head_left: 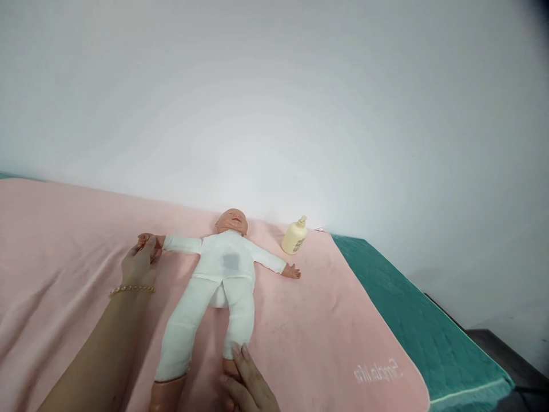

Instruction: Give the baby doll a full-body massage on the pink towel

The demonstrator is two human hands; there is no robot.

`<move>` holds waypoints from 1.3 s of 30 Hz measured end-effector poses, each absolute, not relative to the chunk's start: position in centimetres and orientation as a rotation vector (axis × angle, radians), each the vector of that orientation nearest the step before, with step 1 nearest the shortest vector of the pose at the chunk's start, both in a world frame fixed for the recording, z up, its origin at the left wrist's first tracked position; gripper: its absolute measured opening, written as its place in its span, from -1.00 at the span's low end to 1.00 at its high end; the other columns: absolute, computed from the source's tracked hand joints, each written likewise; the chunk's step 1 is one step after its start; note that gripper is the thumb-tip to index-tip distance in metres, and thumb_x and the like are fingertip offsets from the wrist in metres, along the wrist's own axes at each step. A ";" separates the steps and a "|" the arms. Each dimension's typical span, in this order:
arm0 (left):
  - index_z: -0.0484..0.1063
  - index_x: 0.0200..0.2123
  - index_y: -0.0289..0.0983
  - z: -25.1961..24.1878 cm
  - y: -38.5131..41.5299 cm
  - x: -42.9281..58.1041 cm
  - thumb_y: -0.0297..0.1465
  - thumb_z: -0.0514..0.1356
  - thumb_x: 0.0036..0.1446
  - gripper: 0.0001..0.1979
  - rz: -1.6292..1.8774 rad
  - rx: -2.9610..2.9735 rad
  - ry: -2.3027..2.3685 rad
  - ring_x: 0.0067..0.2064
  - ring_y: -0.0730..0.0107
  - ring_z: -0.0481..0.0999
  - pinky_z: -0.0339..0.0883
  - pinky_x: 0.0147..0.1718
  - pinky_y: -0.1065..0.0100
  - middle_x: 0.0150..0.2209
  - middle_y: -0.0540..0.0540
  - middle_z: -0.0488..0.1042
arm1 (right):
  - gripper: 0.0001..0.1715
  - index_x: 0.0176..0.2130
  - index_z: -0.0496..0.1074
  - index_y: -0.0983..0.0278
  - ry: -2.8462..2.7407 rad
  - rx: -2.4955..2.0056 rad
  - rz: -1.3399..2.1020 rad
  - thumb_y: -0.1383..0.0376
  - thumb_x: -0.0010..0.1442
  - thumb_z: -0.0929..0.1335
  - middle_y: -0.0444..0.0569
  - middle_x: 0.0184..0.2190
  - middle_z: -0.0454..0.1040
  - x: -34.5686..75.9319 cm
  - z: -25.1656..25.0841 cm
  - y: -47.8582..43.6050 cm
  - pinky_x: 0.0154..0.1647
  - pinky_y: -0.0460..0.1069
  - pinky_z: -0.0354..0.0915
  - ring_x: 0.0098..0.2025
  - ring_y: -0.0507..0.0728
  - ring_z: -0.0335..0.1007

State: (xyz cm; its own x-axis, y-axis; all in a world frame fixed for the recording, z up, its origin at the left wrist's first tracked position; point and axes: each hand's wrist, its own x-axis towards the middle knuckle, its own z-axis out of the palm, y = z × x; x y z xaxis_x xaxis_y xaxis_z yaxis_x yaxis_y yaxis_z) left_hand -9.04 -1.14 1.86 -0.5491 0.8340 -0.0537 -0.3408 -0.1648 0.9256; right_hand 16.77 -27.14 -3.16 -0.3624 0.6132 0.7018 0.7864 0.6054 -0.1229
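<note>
A baby doll (227,257) lies on its back in white cloth clothing, arms spread and head toward the wall. A dark square patch marks its chest. My left hand (139,263), with a gold bracelet at the wrist, is closed around the doll's hand at the end of its outstretched arm. At the bottom of the view, my right hand (253,386) holds the doll's lower leg near the ankle, with fingertips on the trouser cuff. The doll's other foot is partly cut off by the frame's lower edge.
A pale yellow pump bottle (294,236) stands beside the doll's free arm. Beneath everything spreads a pink blanket (317,320) with light lettering near its corner. A green mattress (398,297) shows at the right. Behind is a plain white wall (274,103).
</note>
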 end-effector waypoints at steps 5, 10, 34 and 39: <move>0.40 -0.33 -0.32 3.0 -1.5 -8.2 -0.48 0.26 0.05 -0.90 1.843 0.454 1.273 -0.27 0.42 0.49 0.42 -0.15 0.29 -0.33 -0.06 0.46 | -0.81 -0.12 0.46 0.28 -2.077 -1.119 -0.312 0.39 0.28 0.30 0.19 0.03 0.45 16.7 -2.7 -27.1 0.04 0.02 0.37 0.13 0.27 0.29; 0.46 -0.20 -0.27 4.2 -1.9 -7.1 -0.35 0.32 -0.02 -0.73 1.921 0.634 1.283 -0.09 0.30 0.49 0.34 0.01 0.22 -0.18 -0.07 0.49 | -0.71 0.03 0.40 0.19 -2.095 -1.146 -0.164 0.30 0.32 0.27 0.10 0.12 0.38 17.0 -1.9 -26.5 0.09 0.00 0.31 0.17 0.21 0.25; 0.49 -0.18 -0.18 5.3 -4.7 -3.3 -0.23 0.21 0.13 -0.77 1.531 2.172 1.137 -0.09 0.22 0.52 0.32 -0.02 0.23 -0.16 -0.07 0.58 | -0.48 0.24 0.16 0.15 -1.965 -1.256 0.365 0.30 0.32 0.27 -0.01 0.35 0.02 16.6 7.3 -21.2 0.30 0.11 0.05 0.37 0.16 -0.15; 0.50 -0.19 -0.20 5.8 -5.3 -3.3 -0.23 0.25 0.07 -0.75 1.568 1.816 1.225 -0.10 0.24 0.51 0.35 -0.04 0.25 -0.15 -0.07 0.55 | -0.51 0.21 0.20 0.16 -1.999 -1.248 0.344 0.31 0.32 0.27 -0.01 0.34 0.03 16.5 6.9 -22.3 0.30 0.10 0.06 0.37 0.15 -0.15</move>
